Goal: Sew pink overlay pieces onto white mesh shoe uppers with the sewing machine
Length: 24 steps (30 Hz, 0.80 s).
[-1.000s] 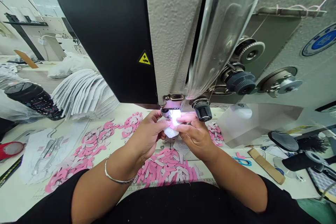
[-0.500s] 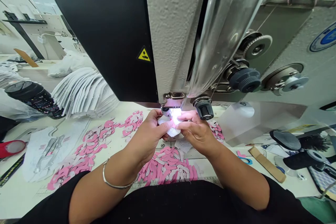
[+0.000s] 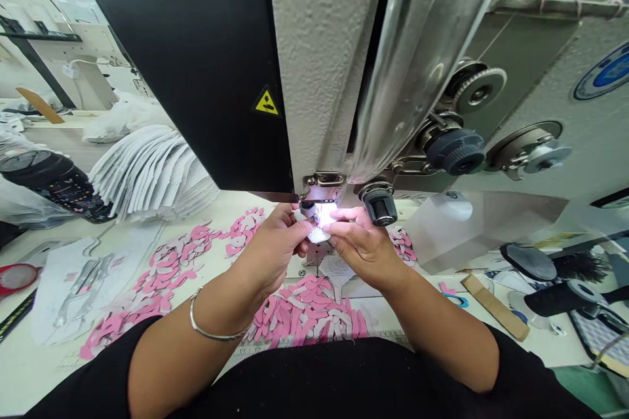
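Note:
Under the lit needle area of a sewing machine (image 3: pixel 319 190) lies a small white textured fabric piece (image 3: pixel 318 236). My left hand (image 3: pixel 278 236) grips its left side, thumb on top and fingers beneath. From the right, my right hand (image 3: pixel 366 242) holds the same fabric, with index finger and thumb near the needle. Glare from the lamp washes out the spot between my fingertips. Below my hands, a pile of pink and white curved fabric pieces (image 3: pixel 309 314) lies on the table, and a hanging part of white fabric (image 3: pixel 338 272) shows under my right hand.
More pink pieces (image 3: pixel 167 262) spread to the left. A fanned stack of white fabric (image 3: pixel 154 173) and a dark patterned bottle (image 3: pixel 54 180) stand at the far left. On the right are a brown strip (image 3: pixel 495 306), blue thread snips (image 3: pixel 456 300) and a black cylinder (image 3: pixel 555 301).
The fabric has shifted slightly up and away from me under the needle, and both hands have moved a little with it. The whole view has drifted slightly.

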{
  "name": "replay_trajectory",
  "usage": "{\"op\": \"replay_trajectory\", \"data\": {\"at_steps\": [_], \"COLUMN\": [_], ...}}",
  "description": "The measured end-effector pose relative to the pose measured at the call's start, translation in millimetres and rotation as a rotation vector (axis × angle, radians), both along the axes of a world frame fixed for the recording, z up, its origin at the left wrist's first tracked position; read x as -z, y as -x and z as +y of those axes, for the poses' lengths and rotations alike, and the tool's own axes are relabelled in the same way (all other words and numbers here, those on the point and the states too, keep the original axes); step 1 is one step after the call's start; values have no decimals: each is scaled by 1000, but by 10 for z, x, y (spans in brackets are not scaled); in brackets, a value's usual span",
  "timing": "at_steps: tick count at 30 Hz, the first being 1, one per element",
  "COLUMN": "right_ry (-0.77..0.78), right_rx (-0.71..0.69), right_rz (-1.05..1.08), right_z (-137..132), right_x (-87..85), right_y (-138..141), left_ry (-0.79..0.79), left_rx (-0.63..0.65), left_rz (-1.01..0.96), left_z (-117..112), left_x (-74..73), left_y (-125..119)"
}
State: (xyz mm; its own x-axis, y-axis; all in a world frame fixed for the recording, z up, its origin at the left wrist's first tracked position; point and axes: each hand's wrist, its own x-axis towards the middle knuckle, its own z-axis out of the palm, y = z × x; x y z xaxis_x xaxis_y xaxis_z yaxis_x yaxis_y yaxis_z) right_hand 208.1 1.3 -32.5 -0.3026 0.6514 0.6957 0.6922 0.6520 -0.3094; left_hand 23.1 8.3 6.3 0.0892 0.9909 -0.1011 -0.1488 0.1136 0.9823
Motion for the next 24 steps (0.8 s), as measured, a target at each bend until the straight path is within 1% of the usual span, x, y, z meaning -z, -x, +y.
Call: {"op": "replay_trajectory", "data": {"at_steps": [2,4,8,12,15,20,24], "right_ry": [-34,-80,-174,-201,-200,-211,-204], "right_rx": [23,59,155,219,227,210,196], "right_rz": [-3,-22,-94,-170,-185,-149,-132], "right_z": [-15,-44,-153,-269,-305,-291,-264], "right_x": [1,4,23,57,71,85,88], "right_y": [35,80,182,256,269,254,241], "left_ry": [-24,-42,-13,14,9,-37,-28], "left_rx": [9,45,98,130,158,185,145], "left_rz": [-8,-11,-40,-63,-78,-49,-74], "left_z": [46,106,225,267,246,197,198], "left_x": [12,26,48,57,57,33,31], "left_y": [23,51,98,124,138,139,123]}}
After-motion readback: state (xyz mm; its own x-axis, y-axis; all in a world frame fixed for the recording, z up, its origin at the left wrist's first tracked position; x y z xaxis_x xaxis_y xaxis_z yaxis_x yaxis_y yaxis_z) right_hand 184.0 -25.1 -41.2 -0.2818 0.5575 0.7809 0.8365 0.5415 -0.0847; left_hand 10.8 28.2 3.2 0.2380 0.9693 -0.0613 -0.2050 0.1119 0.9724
